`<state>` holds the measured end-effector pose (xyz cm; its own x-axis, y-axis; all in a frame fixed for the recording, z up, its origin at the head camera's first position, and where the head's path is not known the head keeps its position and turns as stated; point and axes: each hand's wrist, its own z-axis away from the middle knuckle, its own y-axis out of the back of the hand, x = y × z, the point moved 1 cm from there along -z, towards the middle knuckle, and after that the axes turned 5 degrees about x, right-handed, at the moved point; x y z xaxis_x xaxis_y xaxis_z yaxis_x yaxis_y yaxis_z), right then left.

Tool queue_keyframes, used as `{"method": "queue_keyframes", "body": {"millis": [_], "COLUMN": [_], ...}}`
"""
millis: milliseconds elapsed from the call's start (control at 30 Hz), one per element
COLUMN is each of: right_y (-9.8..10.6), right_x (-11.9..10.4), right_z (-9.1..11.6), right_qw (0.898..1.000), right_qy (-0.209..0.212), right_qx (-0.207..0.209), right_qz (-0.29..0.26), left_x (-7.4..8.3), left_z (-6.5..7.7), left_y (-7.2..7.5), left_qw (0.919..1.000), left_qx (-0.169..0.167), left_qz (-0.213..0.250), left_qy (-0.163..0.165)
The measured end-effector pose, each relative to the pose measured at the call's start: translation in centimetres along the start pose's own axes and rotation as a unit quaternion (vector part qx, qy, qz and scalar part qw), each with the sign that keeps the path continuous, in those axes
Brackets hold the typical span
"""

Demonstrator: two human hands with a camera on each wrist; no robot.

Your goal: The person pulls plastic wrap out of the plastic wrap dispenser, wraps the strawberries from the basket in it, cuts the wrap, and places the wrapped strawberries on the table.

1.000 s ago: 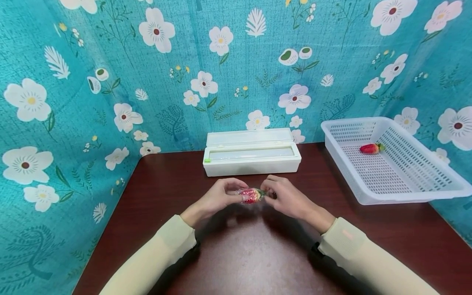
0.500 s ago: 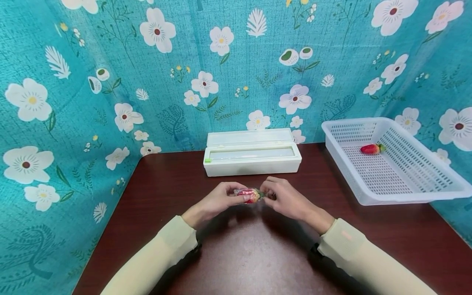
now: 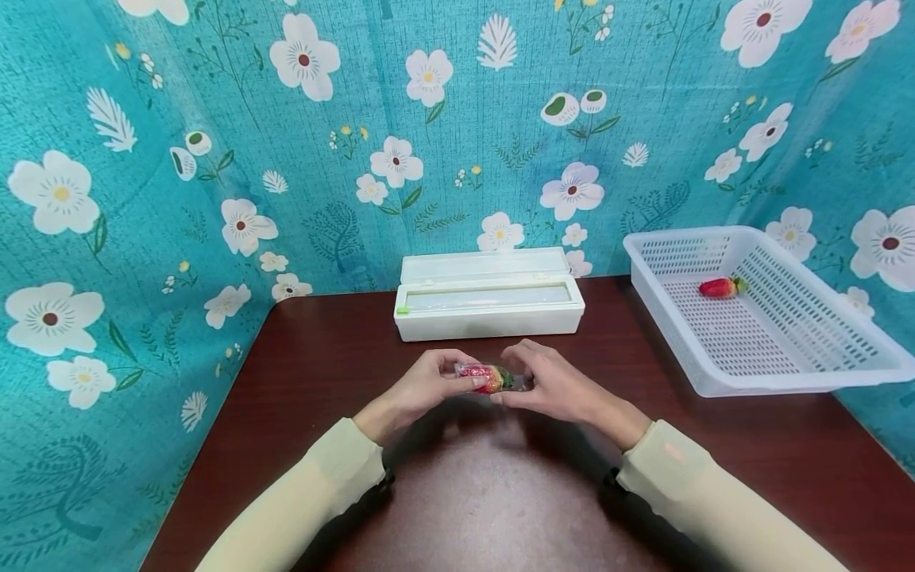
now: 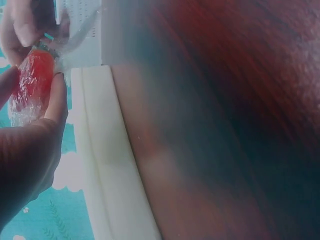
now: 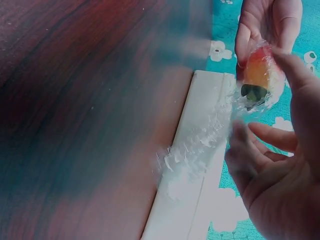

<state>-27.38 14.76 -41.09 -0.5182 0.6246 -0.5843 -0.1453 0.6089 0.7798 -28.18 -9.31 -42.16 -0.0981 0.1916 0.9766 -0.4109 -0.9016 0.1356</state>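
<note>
A red toy-like strawberry (image 3: 480, 379) with green leaves is wrapped in crinkled clear plastic wrap, held above the table between both hands. My left hand (image 3: 420, 391) pinches its red end between thumb and fingers, leaves pointing right. At the leafy end, my right hand (image 3: 556, 385) has its thumb stretched out to the fruit, and its fingers are loosely bent and apart from the thumb. In the right wrist view, a loose tail of plastic wrap (image 5: 195, 145) trails from the leafy end, beside the right fingers (image 5: 243, 155).
A white plastic-wrap dispenser box (image 3: 493, 323) with its lid up stands just beyond the hands. To the right, a white perforated basket (image 3: 704, 377) holds an unwrapped strawberry (image 3: 720, 287). Flowered teal cloth (image 3: 457, 199) hangs behind the dark red table (image 3: 343, 334).
The right hand was pinching the wrap at the leafy end; now its fingers have spread and the thumb has moved left toward the strawberry. The left hand keeps its grip.
</note>
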Motion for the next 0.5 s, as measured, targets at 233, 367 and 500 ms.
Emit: {"method": "queue_keyframes", "body": {"millis": [233,367,500], "right_y": [0.14,0.14,0.16], "right_x": [0.05,0.27,0.47], "right_z": [-0.58,-0.71,-0.63], "right_qw": [0.999,0.998,0.995], "right_qy": [0.003,-0.01,-0.027], "right_qx": [-0.041,-0.047,-0.037], "right_qz": [0.002,-0.045,-0.083], "left_x": [0.47,0.45,0.34], "left_z": [0.42,0.48,0.49], "left_y": [-0.33,-0.37,-0.32], "left_qw": [0.9999,0.9999,1.0], "left_qx": [-0.015,-0.008,0.003], "left_qz": [0.004,0.003,0.001], "left_qy": [-0.007,-0.008,-0.002]}}
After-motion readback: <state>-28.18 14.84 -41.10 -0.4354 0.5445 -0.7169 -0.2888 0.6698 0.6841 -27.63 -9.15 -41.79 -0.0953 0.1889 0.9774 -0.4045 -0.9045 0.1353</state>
